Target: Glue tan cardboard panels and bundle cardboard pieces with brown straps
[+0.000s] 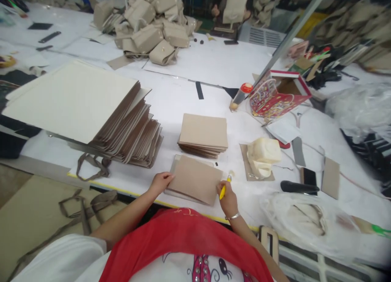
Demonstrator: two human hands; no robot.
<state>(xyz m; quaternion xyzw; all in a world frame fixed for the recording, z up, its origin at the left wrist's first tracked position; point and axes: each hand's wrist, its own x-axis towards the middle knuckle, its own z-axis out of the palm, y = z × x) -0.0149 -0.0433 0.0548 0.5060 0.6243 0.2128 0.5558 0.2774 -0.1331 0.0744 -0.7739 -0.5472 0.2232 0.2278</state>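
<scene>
A tan rectangular sheet [195, 178] lies on a thin stack near the table's front edge. My left hand [160, 182] rests on its left edge, fingers pressing it down. My right hand [227, 197] is at the sheet's right edge and grips a yellow tool [224, 188] whose tip points up and away from me. Just beyond lies a neat stack of tan sheets [203, 134].
A large fanned pile of cream-topped boards [91, 111] fills the left. A cream plastic jug [263, 156], a black handle [299, 187], a phone [309, 176] and a red printed box [276, 95] lie to the right. Beige bags [149, 25] are heaped at the back. A person sits at the far side.
</scene>
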